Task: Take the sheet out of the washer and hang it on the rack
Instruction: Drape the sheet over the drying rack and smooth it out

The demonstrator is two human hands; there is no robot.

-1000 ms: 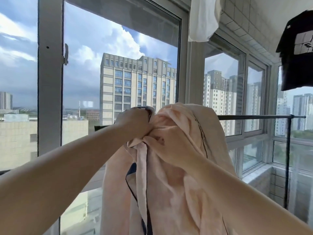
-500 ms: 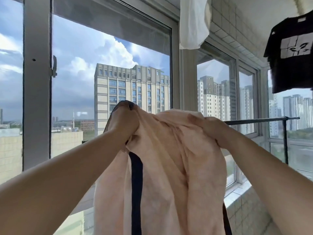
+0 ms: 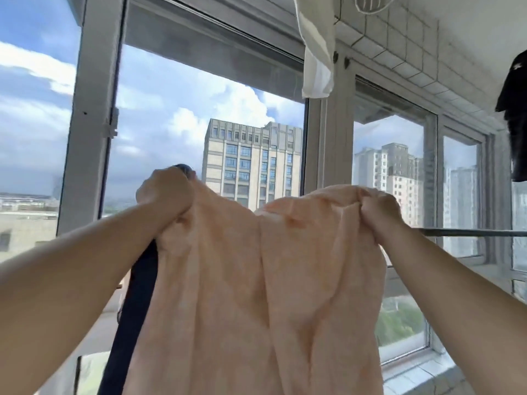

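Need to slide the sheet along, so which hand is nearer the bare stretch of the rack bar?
Right. The right hand grips the sheet just beside where the rack bar emerges; the left hand grips the sheet's far end, away from it.

I found no text, label, brand, number or sign that I could read anywhere in the view. The black garment (image 3: 516,115) hanging at the upper right was cut off by the frame edge and showed no legible print, and the building fronts (image 3: 252,163) outside the window carried no lettering that I could read.
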